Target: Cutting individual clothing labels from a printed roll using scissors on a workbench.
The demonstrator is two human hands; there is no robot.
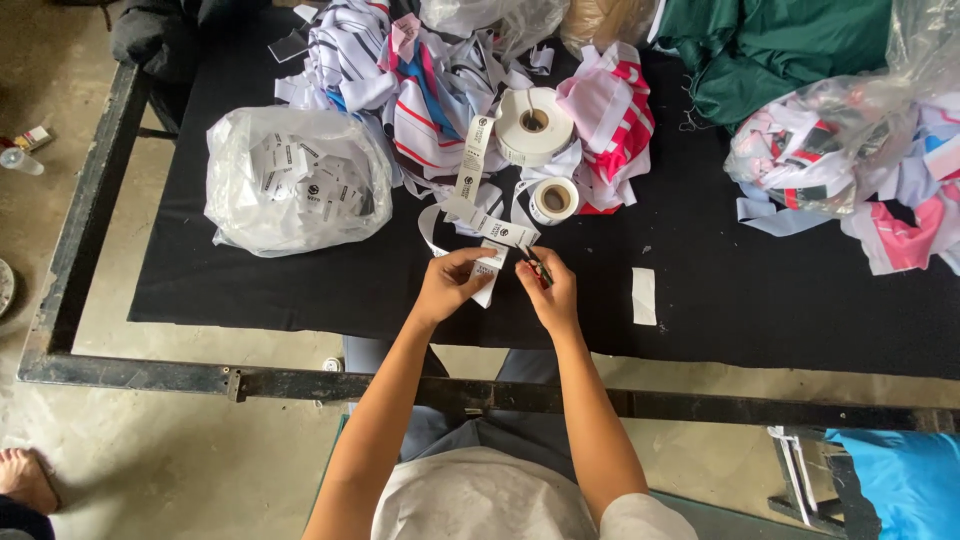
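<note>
My left hand (452, 283) pinches the end of a white label ribbon (473, 160) that trails from a large white roll (534, 124) at the back. Right beside it, my right hand (550, 289) grips small dark snips (533, 263) with their tip at the ribbon's end (487, 272). A smaller tape roll (554, 199) lies just behind my hands. Both hands hover over the black cloth-covered table (300, 280).
A clear plastic bag of cut white labels (295, 178) sits at the left. One cut label (644, 296) lies to the right. Striped fabric pieces (420, 80) pile at the back; more in plastic (850, 150) at the right, green cloth (780, 50) behind. Someone's foot (25, 478) shows bottom left.
</note>
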